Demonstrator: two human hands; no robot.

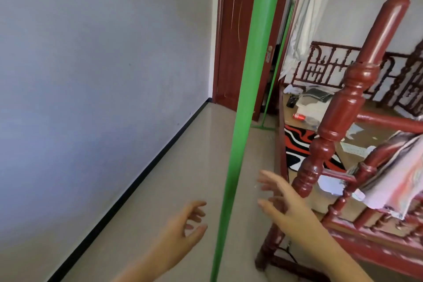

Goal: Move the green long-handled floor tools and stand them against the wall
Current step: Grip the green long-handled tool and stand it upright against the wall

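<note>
Handle nearest me: I see a thick green pole running from the top of the view down to the bottom edge, close to the camera and between my two hands; I cannot see its head or what it rests on.
Second green tool: I see a thinner green handle farther back, leaning by the dark red door, its flat green head on the pale floor beside the bed frame.
Left hand: my left hand sits just left of the near pole, fingers loosely curled and apart, gripping nothing; I see a gap between it and the pole.
Right hand: my right hand is to the right of the pole, fingers spread wide, empty and not touching the pole.
Wall: the grey-white wall fills the left side, with a black skirting strip along the floor; neither green tool touches it.
Bed: a red turned-wood bed post stands right of my right hand, with a red, black and white patterned mat beyond it.
</note>
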